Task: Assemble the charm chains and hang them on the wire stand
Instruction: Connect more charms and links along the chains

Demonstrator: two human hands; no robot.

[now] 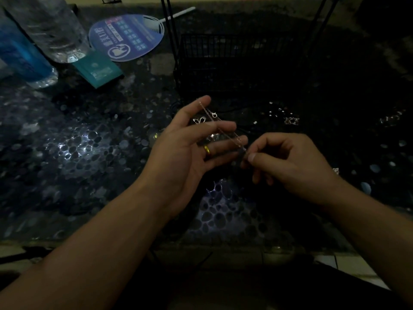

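Observation:
A thin chain [220,125] lies draped across the straight, spread fingers of my left hand [192,148], running from the index fingertip down to the ring finger. My right hand [288,166] sits just to the right, its thumb and curled fingers pinching the chain's lower end near a small dark piece [240,156]. A silver charm [199,120] shows behind my left fingers. More small silver charms [291,121] lie scattered on the dark table at the right. The black wire stand [234,61] rises behind my hands, dim and partly lost in shadow.
Two clear plastic bottles [51,30] stand at the far left, one with a blue label. A teal booklet [98,68] and a blue hand fan [127,35] lie beside them. The pebble-patterned tabletop [78,148] ends at a front edge near my forearms.

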